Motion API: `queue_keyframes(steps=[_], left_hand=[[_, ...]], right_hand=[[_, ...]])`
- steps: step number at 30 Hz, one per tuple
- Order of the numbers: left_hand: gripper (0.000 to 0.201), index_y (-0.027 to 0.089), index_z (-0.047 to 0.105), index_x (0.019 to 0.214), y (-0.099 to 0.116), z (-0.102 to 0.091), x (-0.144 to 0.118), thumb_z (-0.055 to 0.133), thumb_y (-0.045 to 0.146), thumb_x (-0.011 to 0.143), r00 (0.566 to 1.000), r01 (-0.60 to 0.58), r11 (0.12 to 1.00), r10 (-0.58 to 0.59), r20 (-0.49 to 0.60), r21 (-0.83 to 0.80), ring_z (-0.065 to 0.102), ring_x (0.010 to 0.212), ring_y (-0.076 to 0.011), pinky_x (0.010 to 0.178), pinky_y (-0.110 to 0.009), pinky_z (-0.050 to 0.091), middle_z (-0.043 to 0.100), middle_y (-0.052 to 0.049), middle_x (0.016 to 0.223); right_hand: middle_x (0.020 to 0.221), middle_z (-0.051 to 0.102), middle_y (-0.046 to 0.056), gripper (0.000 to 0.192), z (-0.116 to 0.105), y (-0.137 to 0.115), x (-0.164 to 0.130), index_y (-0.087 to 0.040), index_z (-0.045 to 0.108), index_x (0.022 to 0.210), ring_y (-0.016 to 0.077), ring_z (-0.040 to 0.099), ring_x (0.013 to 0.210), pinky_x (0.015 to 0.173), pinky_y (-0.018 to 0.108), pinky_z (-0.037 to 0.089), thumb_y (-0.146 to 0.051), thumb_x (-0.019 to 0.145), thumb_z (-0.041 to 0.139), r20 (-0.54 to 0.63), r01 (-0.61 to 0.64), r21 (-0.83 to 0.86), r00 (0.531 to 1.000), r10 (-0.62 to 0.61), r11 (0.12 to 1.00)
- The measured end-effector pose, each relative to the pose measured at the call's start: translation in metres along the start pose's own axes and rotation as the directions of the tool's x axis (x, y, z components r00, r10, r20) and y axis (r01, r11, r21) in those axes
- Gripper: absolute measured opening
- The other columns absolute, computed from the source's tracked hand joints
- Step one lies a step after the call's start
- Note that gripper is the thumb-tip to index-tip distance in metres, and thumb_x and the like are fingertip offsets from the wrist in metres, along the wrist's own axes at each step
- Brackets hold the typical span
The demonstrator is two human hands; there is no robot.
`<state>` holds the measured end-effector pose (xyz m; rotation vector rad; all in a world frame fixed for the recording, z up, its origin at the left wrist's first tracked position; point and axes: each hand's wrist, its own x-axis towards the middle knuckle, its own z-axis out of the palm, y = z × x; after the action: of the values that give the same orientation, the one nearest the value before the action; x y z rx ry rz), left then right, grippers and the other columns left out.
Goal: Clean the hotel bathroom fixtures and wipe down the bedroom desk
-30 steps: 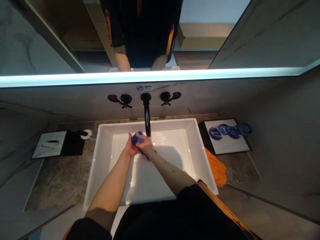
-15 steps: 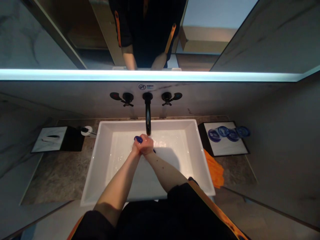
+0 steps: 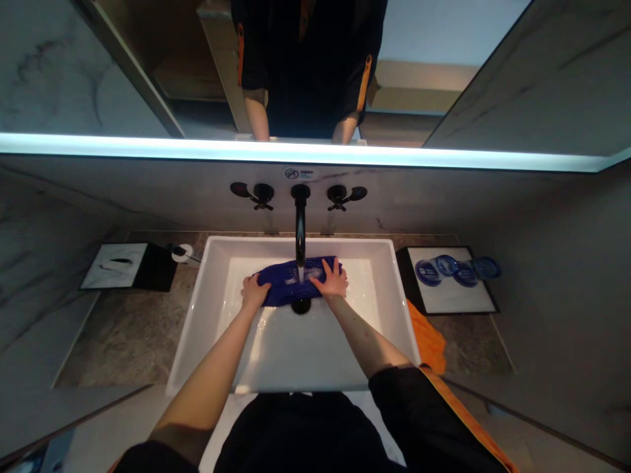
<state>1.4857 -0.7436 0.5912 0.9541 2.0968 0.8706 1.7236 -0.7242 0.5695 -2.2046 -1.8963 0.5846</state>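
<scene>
A wet dark blue cloth (image 3: 283, 286) is stretched out sideways beneath the black faucet (image 3: 300, 230), and water runs from the spout onto its middle. My left hand (image 3: 254, 290) grips the cloth's left end, thumb on top. At the right end my right hand (image 3: 335, 281) holds it, with the thumb and fingers spread over the fabric. Both hands are inside the white sink (image 3: 269, 368). Just below the cloth shows the black drain (image 3: 300, 306).
Black handles (image 3: 263, 194) flank the faucet on the wall. To the left stand a tissue box (image 3: 123, 266) and a white round container (image 3: 182, 253). Blue-rimmed glasses (image 3: 446, 265) stand on a box at the right, beside an orange cloth (image 3: 428, 338). A lit mirror edge (image 3: 315, 152) runs above.
My hands have moved apart. The blue cloth, bunched up between them before, is now spread out under the running water, and the drain has come into view.
</scene>
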Motion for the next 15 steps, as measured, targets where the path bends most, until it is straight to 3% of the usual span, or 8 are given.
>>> queue_keyframes(steps=[2,5,8,10,12,15], left_hand=[[0.055,0.015,0.070,0.118,0.004,0.020,-0.008,0.071,0.011,0.064,0.999,-0.029,0.999,0.027,0.044,0.043,0.056,0.133,-0.0406,0.118,-0.048,0.036,0.052,-0.021,0.151],[0.042,0.018,0.072,0.106,0.012,0.042,-0.013,0.071,0.009,0.065,0.985,-0.068,0.997,0.060,0.161,0.044,0.063,0.122,-0.0341,0.110,-0.040,0.044,0.069,-0.015,0.127],[0.033,0.019,0.071,0.094,0.012,0.029,-0.006,0.078,0.013,0.063,0.981,-0.038,0.999,0.030,0.191,0.034,0.066,0.113,-0.0345,0.104,-0.041,0.049,0.074,-0.011,0.102],[0.041,0.018,0.071,0.104,0.007,0.007,0.002,0.082,0.020,0.064,0.988,0.004,1.000,-0.004,0.156,0.004,0.064,0.115,-0.0351,0.099,-0.041,0.052,0.072,-0.014,0.110],[0.055,0.018,0.067,0.122,0.003,-0.012,0.005,0.082,0.032,0.071,0.990,0.055,0.998,-0.048,0.131,-0.045,0.064,0.115,-0.0344,0.091,-0.040,0.056,0.068,-0.017,0.124],[0.078,0.023,0.049,0.148,0.004,-0.016,0.000,0.078,0.048,0.080,0.976,0.152,0.979,-0.126,0.179,-0.139,0.069,0.101,-0.0294,0.076,-0.038,0.059,0.064,-0.018,0.132]], right_hand=[[0.171,0.031,0.009,0.070,0.012,-0.015,-0.006,-0.035,0.045,0.158,0.0370,0.047,0.139,0.105,0.047,0.048,-0.039,0.092,0.069,0.051,0.073,0.052,0.996,-0.076,0.996],[0.143,0.061,0.008,0.055,0.013,-0.029,-0.006,-0.034,0.055,0.151,0.0242,0.065,0.112,0.092,0.034,0.052,-0.036,0.096,0.062,0.118,0.154,0.133,0.978,-0.170,0.979],[0.119,0.070,0.009,0.050,-0.009,-0.017,0.004,-0.028,0.065,0.139,0.0263,0.066,0.109,0.090,0.035,0.052,-0.054,0.097,0.061,0.086,0.103,0.112,0.990,-0.113,0.988],[0.128,0.067,0.014,0.057,-0.023,0.000,0.011,-0.025,0.068,0.137,0.0311,0.060,0.120,0.096,0.040,0.051,-0.063,0.094,0.062,-0.013,0.047,0.081,0.999,-0.046,0.996],[0.147,0.055,0.018,0.071,-0.026,0.010,0.011,-0.026,0.060,0.147,0.0375,0.051,0.133,0.101,0.049,0.049,-0.068,0.090,0.064,-0.078,-0.045,0.060,0.996,0.050,0.997],[0.171,0.027,0.017,0.091,-0.009,-0.001,0.002,-0.033,0.039,0.162,0.0465,0.032,0.148,0.106,0.063,0.043,-0.070,0.085,0.069,-0.056,-0.151,0.045,0.987,0.154,0.987]])
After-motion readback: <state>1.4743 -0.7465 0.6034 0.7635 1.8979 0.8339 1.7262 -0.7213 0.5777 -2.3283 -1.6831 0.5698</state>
